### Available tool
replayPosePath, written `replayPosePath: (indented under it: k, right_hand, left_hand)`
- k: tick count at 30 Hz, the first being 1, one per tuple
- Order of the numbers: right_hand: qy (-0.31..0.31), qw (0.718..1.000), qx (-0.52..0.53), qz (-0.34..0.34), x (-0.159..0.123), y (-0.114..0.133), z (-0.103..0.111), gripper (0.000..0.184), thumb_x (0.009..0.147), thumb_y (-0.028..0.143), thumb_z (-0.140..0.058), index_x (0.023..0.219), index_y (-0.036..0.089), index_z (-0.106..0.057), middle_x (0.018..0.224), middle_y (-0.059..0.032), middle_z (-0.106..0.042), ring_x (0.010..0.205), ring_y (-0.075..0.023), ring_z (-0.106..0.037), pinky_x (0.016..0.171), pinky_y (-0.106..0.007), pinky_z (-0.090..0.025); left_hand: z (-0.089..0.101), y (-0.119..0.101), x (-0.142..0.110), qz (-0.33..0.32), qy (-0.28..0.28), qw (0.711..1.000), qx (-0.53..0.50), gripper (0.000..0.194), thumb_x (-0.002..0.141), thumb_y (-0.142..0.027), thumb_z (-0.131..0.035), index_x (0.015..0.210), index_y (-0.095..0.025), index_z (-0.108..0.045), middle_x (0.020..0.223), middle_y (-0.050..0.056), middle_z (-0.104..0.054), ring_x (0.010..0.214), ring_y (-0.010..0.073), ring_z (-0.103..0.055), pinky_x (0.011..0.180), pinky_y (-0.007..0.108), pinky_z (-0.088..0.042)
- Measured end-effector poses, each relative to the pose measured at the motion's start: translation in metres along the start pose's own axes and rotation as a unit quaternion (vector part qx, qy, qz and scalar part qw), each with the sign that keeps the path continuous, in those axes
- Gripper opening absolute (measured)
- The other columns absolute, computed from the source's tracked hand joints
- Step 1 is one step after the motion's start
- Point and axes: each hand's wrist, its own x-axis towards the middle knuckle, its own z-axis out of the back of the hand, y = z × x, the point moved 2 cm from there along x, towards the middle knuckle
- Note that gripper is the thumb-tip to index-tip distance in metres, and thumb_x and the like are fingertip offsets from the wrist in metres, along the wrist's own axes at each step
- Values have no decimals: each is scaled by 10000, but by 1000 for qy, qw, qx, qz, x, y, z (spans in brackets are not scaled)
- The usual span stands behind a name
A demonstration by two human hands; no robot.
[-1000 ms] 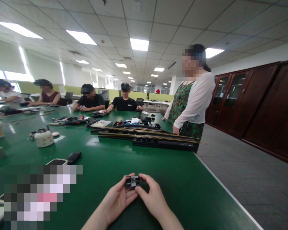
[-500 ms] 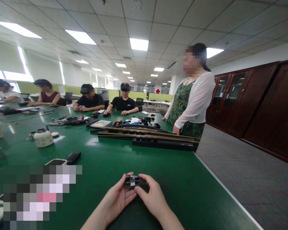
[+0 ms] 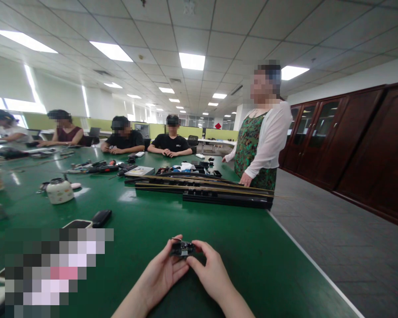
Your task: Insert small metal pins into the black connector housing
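- In the head view, a small dark device [image 3: 183,249] is held between the fingertips of both hands, over the green table [image 3: 252,251]. Pale and metallic parts are exposed on its upper face.
- The device's left end is grasped by the left hand [image 3: 161,270], with the thumb at its side and other fingers spread partly below it.
- Its right end is pinched by the thumb and forefinger of the right hand [image 3: 214,269]; its underside is hidden.
- Beyond the fingers, the glossy table is bordered on the right by a pale edge, past which a grey floor [image 3: 345,247] is seen.
- Farther off, four people are seated along the table, and one standing person [image 3: 262,137] is seen ahead and to the right, near dark wooden cabinets [image 3: 358,141]. The room is lit by ceiling panels.
- Straight beyond the fingers, black rails [image 3: 228,199] are laid across the table, crossed by thin yellowish rods [image 3: 202,185]; small parts are gathered behind them.
- Tools [image 3: 102,169] are spread beyond and to the left of the fingers, with a pale jar [image 3: 60,193] and a black case [image 3: 101,218] placed nearer. Whatever lies closer on that side is partly masked by pixelation.
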Motion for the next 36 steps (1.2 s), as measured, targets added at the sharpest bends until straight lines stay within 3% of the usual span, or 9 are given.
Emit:
replayPosePath:
  k: [12,19,36]
  right_hand:
    - [7,1000,-6,1,-1,2,2,275,731,262,-569,999,214,-605,991,-35,-651,943,-191,-584,848,-311,-435]
    - [21,1000,-2,20,-2,7,3,250,733,248,-565,975,226,-621,920,-20,-652,883,-175,-586,793,-286,-446]
    - [22,1000,7,12,-2,11,0,272,698,225,-591,969,221,-610,933,-15,-639,891,-170,-581,820,-283,-438]
  left_hand:
    - [-1,3,-1,12,49,998,-26,515,864,-294,-475,1334,-253,-266,993,106,-687,792,180,-686,764,296,-498]
    - [-3,7,-1,33,88,995,-44,450,856,-364,-471,1277,-251,-364,1065,101,-659,867,200,-668,781,312,-481]
    - [-4,3,-3,29,96,993,-61,414,849,-437,-446,1181,-189,-449,979,115,-677,938,245,-651,865,354,-447]
